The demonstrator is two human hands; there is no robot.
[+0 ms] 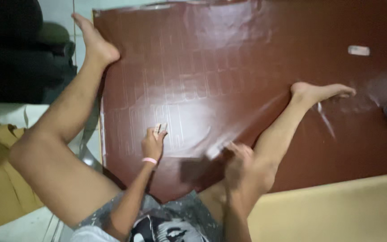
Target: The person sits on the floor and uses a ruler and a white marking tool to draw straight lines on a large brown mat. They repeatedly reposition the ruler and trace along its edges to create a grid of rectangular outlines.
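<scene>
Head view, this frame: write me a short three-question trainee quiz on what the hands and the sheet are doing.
1. True or false: the left hand rests on the brown sheet among faint marked lines.
2. What is on the left wrist? A) a watch B) a pink band C) a glove
3. Which small object lies on the sheet near its far right corner?

Key
1. True; it pinches a small pale piece, too small to identify.
2. B.
3. A small pale block. The right hand is blurred at the sheet's near edge, beside the right leg; what it holds cannot be told.
</scene>
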